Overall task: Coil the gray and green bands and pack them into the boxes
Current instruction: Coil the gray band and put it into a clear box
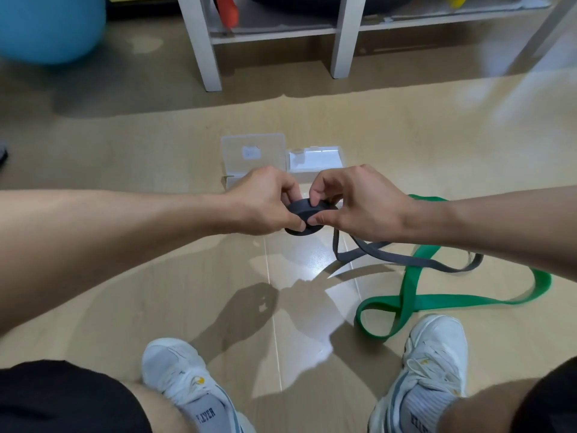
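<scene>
A gray band (402,259) is partly wound into a tight dark coil between my hands; its loose tail trails right across the floor. My left hand (263,203) pinches the coil's left side, and my right hand (352,201) pinches its right side. A green band (412,295) lies uncoiled in loops on the floor to the right, under the gray tail. Two clear plastic boxes stand open just beyond my hands: the left box (253,151) with its lid up, the right box (315,159) partly hidden by my fingers.
A white shelf frame (206,51) stands on the floor behind the boxes. A blue exercise ball (50,26) rests at the far left. My two white shoes (184,379) sit at the bottom, on a tan floor.
</scene>
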